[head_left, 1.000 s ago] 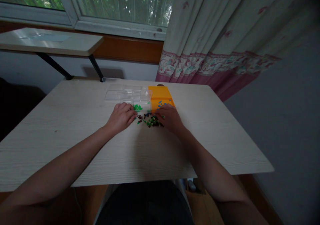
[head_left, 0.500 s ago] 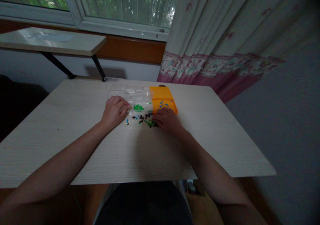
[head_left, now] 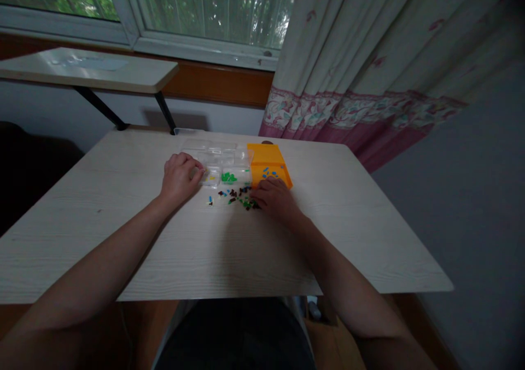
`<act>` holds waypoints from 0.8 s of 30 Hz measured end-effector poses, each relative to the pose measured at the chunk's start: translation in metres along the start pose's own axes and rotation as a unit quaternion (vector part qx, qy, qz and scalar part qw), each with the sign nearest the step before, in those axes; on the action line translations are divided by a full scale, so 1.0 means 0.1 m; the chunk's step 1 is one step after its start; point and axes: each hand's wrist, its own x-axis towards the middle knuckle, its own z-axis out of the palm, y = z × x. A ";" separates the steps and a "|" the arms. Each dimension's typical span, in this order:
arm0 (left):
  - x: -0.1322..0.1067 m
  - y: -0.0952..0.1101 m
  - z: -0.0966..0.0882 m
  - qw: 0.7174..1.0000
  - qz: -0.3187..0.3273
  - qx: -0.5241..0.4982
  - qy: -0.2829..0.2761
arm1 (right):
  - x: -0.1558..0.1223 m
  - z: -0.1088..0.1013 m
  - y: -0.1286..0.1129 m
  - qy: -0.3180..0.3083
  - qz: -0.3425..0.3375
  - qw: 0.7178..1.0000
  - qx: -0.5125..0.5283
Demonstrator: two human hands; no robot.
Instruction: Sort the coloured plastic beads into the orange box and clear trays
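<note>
My left hand (head_left: 179,177) is at the left end of a clear plastic compartment box (head_left: 235,160), thumb and fingers pinched together. Whatever lies between its fingertips is too small to make out. Beside it, a compartment holds a few yellow pieces (head_left: 212,178), and another holds green pieces (head_left: 229,178). My right hand (head_left: 274,197) rests on the right side of a loose pile of small brown, green and blue pieces (head_left: 233,194), its fingers closed together. Its fingertips touch the pile, and anything in them is hidden.
An open orange case (head_left: 266,152) with several blue pieces (head_left: 269,173) stands behind my right hand. A small blue-and-pale piece (head_left: 210,201) lies left of the pile on the pale wooden table (head_left: 164,260). A raised shelf (head_left: 118,74) is at the back left, a curtain (head_left: 328,102) behind.
My left hand has drawn back slightly left from the compartment, where yellow pieces now show more clearly. My right hand stays at the pile. The view has shifted slightly.
</note>
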 end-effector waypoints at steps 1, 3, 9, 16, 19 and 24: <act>0.00 0.00 0.01 1.000 0.002 0.001 0.000 | 0.00 0.00 -0.01 -0.003 0.001 1.000 -0.003; -0.01 0.00 0.02 1.000 0.008 0.007 -0.003 | 0.01 -0.01 -0.02 -0.007 0.004 1.000 -0.006; -0.01 0.05 0.00 1.000 0.012 0.022 -0.007 | 0.03 -0.03 -0.08 -0.012 0.001 0.999 -0.034; -0.01 0.06 -0.02 1.000 0.009 0.015 -0.015 | 0.04 0.01 -0.11 -0.012 0.020 1.000 -0.004; -0.01 0.06 0.00 1.000 0.024 0.008 -0.009 | 0.05 0.07 -0.08 0.022 0.042 0.997 0.064; -0.09 0.34 -0.03 0.994 0.100 -0.037 -0.007 | 0.09 0.12 -0.06 0.077 0.090 0.965 0.233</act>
